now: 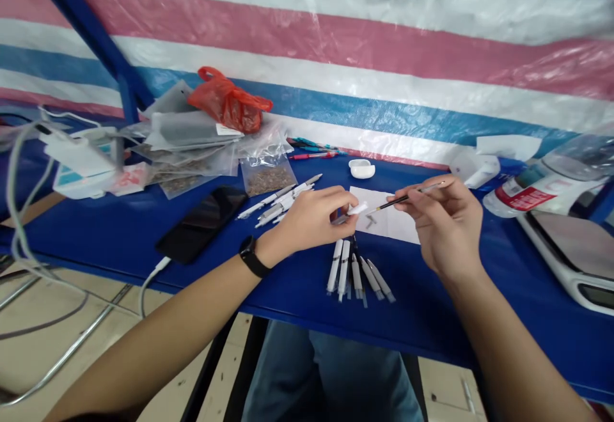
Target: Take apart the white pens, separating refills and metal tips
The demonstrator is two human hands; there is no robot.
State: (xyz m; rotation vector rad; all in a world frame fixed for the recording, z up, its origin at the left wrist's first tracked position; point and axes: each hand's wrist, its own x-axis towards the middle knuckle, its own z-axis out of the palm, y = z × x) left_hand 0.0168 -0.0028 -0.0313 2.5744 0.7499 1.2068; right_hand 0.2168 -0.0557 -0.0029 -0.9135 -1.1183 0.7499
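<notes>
**A close fingertip pinch at mid-frame**

The short white plastic pen barrel [357,209] sat at centre frame, pinched between the thumb and bunched, pressed-together fingers of the left hand [311,215]. Its open end faced a slim black pen refill with a clear end [407,197], pinched near its middle by the thumb and forefinger of the right hand [446,224], the other fingers curled below. The two pieces were close but apart, level with each other, and held in the air above a white paper sheet [384,214]. Gripping this near the tips seemed a good way to keep them steady. A fan of white pen parts [357,268] lay just below on the blue tabletop [297,297], with more white pens [283,198] left of the hands.
</notes>
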